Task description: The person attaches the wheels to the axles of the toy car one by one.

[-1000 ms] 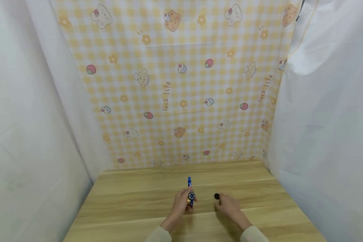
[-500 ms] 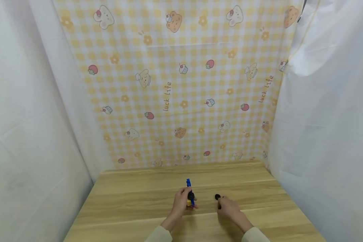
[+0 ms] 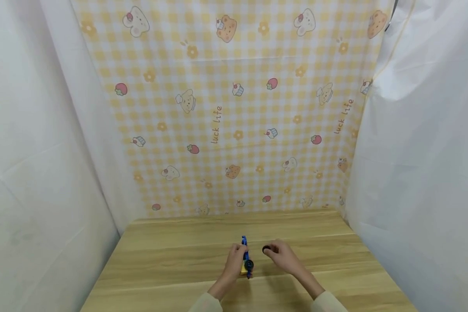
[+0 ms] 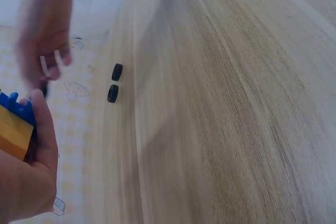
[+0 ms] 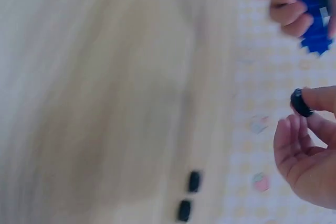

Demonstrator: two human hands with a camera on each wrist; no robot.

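Note:
My left hand (image 3: 237,256) grips a small toy built of blue and yellow bricks (image 3: 245,255) just above the wooden table (image 3: 171,260); a black wheel shows on its near side. In the left wrist view the bricks (image 4: 14,124) sit in the left hand (image 4: 31,145). My right hand (image 3: 272,252) pinches a loose black wheel (image 3: 266,249) between thumb and fingers, a short way right of the toy. The right wrist view shows this wheel (image 5: 301,102) at the fingertips of the right hand (image 5: 310,129), with the toy (image 5: 314,11) beyond it.
Two more black wheels (image 4: 114,82) lie side by side on the table, also seen as wheels (image 5: 189,195) in the right wrist view. A yellow checked cloth (image 3: 234,108) hangs behind the table and white sheets (image 3: 421,151) close both sides.
My right hand has picked the black wheel off the table and carried it left, close to the toy. The left hand has kept hold of the toy and turned it slightly.

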